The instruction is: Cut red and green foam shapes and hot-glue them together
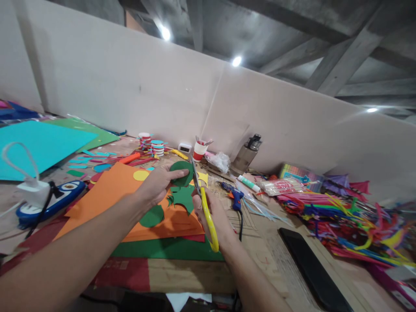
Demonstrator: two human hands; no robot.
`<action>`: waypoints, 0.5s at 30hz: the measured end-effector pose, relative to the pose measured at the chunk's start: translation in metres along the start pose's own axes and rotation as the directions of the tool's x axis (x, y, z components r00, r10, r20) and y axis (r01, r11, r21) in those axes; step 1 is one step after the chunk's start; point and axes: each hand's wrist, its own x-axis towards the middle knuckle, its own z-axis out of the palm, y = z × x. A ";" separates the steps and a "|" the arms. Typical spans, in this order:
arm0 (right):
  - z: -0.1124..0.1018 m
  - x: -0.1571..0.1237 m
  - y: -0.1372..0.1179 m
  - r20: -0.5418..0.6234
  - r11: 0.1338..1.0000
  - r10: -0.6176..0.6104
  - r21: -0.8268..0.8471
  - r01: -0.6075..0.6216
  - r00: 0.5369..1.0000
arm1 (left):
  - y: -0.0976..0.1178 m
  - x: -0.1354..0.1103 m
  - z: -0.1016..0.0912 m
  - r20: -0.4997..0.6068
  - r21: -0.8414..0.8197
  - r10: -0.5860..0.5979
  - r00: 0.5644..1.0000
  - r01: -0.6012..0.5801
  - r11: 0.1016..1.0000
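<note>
My left hand [159, 184] pinches a dark green paper disc [180, 174] by its left side, thumb on top. In my right hand [208, 212] is a pair of scissors [208, 219] with yellow handles, its blades pointing up along the disc's right edge. Whether the blades touch the paper I cannot tell. Beneath both hands lie orange sheets [107, 199], and on them rest another green disc [152, 216], a green offcut [183, 198] and a yellow disc [141, 175].
A blue glue gun [236, 197] lies right of the scissors, with a glue stick [248, 183] behind it. Farther right are a black phone [312, 268] and many pipe cleaners [351, 221]. A bottle [246, 155] and paper cup [199, 151] stand by the wall. A blue power strip [52, 203] sits left.
</note>
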 end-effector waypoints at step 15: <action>0.005 0.001 0.006 -0.023 1.000 0.022 0.001 -0.022 0.999 | -0.006 -0.002 -0.001 0.027 0.002 0.003 1.000 -0.003 1.000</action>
